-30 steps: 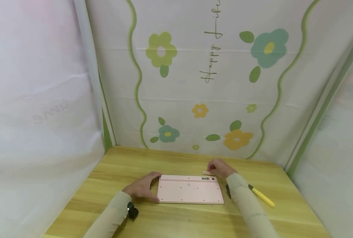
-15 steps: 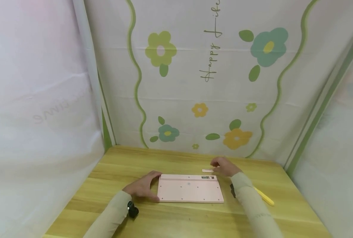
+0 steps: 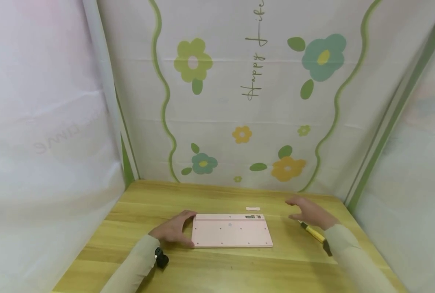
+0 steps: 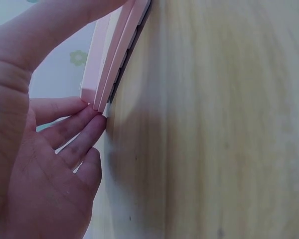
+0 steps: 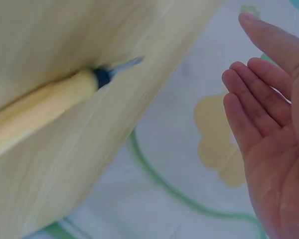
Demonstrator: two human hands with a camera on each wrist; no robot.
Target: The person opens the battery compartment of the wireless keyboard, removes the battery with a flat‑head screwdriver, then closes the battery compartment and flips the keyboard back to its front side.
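Observation:
A pink keyboard [image 3: 232,234] lies face down on the table, small screws dotted over its back. Near its far right corner an uncovered compartment [image 3: 252,217] shows something green inside. My left hand [image 3: 174,230] holds the keyboard's left end between thumb and fingers; its fingertips touch the edge [image 4: 102,94] in the left wrist view. Just beyond the far edge lies a small pink cover [image 3: 252,208]. My right hand [image 3: 310,211] is above the table to the right, fingers apart and holding nothing. Close beneath it lies a screwdriver [image 3: 314,234] with a yellow handle; its metal tip [image 5: 129,63] shows in the right wrist view.
The wooden table [image 3: 202,268] carries these things. A white curtain [image 3: 221,101] with flowers hangs behind it, and white cloth panels [image 3: 49,162] stand on both sides. Dark wrist camera gear [image 3: 161,258] sits at my left wrist.
My right hand has let go of the small pink cover, left it behind the keyboard, and moved right towards the screwdriver. The left hand stays at the keyboard's end.

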